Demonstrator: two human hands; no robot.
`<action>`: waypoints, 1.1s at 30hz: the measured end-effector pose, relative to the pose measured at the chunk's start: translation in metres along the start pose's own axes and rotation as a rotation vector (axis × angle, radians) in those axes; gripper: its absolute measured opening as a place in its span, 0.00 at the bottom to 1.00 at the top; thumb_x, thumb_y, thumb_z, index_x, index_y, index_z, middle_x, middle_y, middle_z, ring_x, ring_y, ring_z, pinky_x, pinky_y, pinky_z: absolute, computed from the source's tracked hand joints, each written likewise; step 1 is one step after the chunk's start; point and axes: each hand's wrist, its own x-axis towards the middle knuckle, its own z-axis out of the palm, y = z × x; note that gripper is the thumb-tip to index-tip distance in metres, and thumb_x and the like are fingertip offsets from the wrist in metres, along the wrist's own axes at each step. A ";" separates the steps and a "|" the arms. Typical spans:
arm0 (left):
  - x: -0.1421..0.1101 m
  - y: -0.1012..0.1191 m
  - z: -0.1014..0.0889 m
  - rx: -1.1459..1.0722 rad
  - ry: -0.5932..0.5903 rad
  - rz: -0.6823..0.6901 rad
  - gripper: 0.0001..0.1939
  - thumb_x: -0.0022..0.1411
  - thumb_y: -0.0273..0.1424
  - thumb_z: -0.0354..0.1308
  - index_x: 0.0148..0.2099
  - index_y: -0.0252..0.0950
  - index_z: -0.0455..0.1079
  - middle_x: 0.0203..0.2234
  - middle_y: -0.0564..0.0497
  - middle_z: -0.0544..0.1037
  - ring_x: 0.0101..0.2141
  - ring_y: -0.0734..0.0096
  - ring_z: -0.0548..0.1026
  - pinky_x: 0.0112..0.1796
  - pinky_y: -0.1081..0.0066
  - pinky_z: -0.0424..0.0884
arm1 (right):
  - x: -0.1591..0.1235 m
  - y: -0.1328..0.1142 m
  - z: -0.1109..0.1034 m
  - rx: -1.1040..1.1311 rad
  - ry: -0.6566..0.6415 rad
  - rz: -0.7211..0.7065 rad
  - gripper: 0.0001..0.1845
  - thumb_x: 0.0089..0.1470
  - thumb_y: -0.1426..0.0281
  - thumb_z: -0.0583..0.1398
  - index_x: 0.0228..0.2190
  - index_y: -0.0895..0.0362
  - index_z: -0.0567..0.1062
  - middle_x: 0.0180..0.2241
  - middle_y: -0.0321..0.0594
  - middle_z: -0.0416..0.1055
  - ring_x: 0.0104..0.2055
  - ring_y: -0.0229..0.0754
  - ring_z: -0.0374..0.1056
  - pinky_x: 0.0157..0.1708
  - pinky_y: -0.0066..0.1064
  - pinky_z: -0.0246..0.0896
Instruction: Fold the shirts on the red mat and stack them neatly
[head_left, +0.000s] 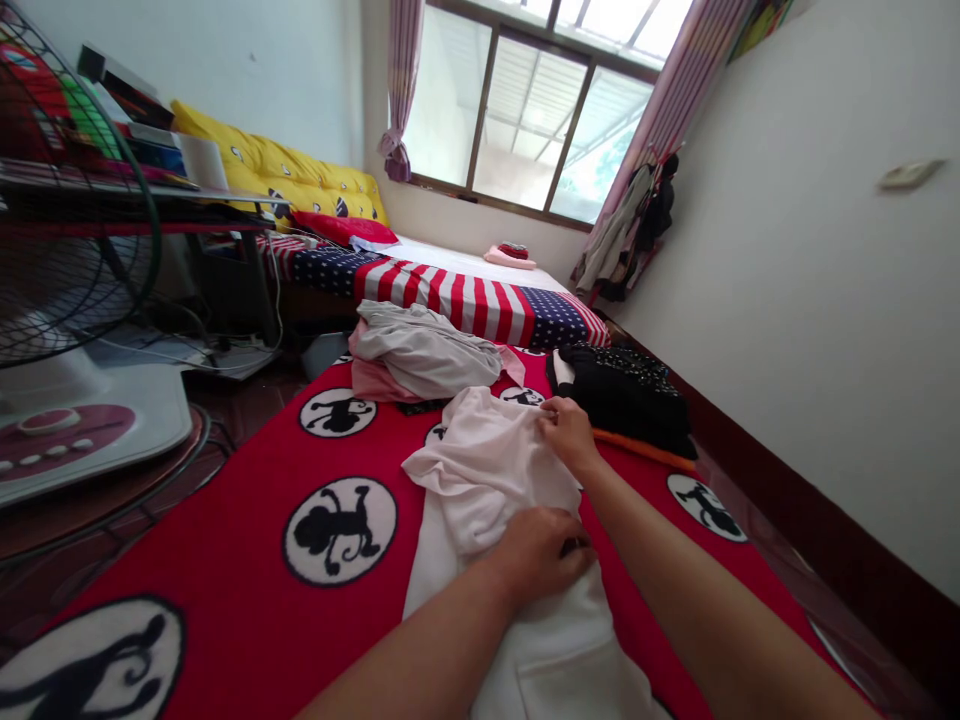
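A white garment [495, 480] lies stretched out on a red blanket [247, 560] printed with black monkey figures in white circles. Its upper part is bunched and folded over, and a pocket-like seam shows near the bottom. My right hand [568, 432] pinches the garment's upper right edge between thumb and fingers. Nearer to me, my left hand [541, 555] rests across the middle of the cloth, its fingers curled on the right side edge; the fingertips are partly hidden. Just beyond the garment sits a heap of grey and pink clothes [427, 350].
Dark folded clothes [626, 400] are stacked at the right, with an orange layer beneath. A fan [82, 410] stands at left beside a cluttered desk [225, 215]. Behind is another bed [465, 300] with a stars-and-stripes cover, below the window. Clothes [630, 230] hang on the right wall.
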 end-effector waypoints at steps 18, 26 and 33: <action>-0.016 -0.030 -0.071 -0.236 0.828 -0.248 0.11 0.62 0.34 0.51 0.35 0.35 0.72 0.27 0.49 0.76 0.28 0.71 0.73 0.30 0.74 0.67 | -0.081 -0.030 0.030 1.630 -0.013 0.588 0.14 0.41 0.69 0.70 0.31 0.57 0.73 0.35 0.41 0.77 0.43 0.43 0.74 0.43 0.30 0.71; -0.062 -0.086 -0.143 0.191 0.611 -0.784 0.26 0.45 0.47 0.65 0.42 0.34 0.74 0.27 0.46 0.78 0.32 0.58 0.75 0.32 0.69 0.66 | -0.087 -0.030 0.035 1.582 0.023 0.529 0.14 0.42 0.64 0.69 0.31 0.57 0.74 0.36 0.40 0.76 0.41 0.39 0.74 0.42 0.28 0.69; -0.064 -0.085 -0.144 -0.189 0.568 -0.686 0.16 0.41 0.43 0.66 0.21 0.34 0.71 0.16 0.54 0.72 0.20 0.72 0.68 0.22 0.76 0.58 | -0.100 -0.044 0.021 0.970 -0.067 0.180 0.17 0.48 0.58 0.63 0.36 0.58 0.76 0.34 0.40 0.76 0.31 0.37 0.70 0.30 0.27 0.63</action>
